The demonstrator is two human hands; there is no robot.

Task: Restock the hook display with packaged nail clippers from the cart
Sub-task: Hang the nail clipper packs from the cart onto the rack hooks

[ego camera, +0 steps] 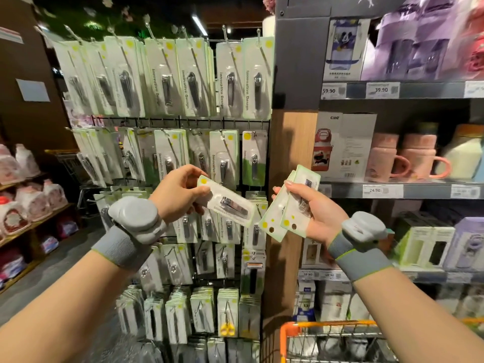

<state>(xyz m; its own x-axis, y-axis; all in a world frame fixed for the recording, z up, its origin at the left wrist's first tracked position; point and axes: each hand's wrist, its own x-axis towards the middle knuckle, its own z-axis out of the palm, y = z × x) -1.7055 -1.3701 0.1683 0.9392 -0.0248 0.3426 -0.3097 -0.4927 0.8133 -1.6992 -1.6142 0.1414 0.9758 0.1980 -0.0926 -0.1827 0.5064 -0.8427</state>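
The nail clipper pack at frame centre looks light, stiff and slick; the left hand pinches its hole end, the right hand grips spare packs.

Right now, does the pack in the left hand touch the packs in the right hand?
Apart: the head view shows display packs through the gap between the single pack and the held packs.

Head view (only one), facing forward, slightly down, close to hook display; edges seemingly blurred.
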